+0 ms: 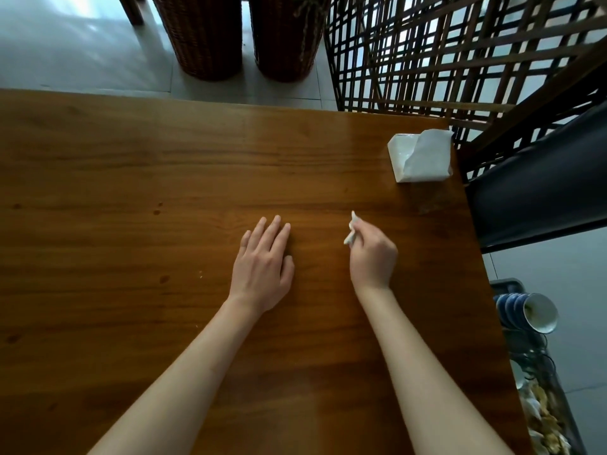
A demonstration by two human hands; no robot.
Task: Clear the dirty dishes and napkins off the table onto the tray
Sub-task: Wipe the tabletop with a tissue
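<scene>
My right hand [372, 254] hovers over the wooden table [131, 192] right of centre and pinches a small crumpled white napkin [351, 229] that sticks out past its fingers. My left hand [262, 262] lies flat on the table just left of it, fingers straight, holding nothing. Beyond the table's right edge, low at the frame's right, a dark tray [502, 284] carries stacked blue-and-white bowls [525, 311] and used napkins and scraps [542, 418].
A white tissue pack [418, 156] with a sheet pulled up stands at the table's far right corner. A dark chair seat [538, 192] sits right of the table. Wooden lattice [460, 50] and two wicker baskets [246, 34] stand beyond the far edge.
</scene>
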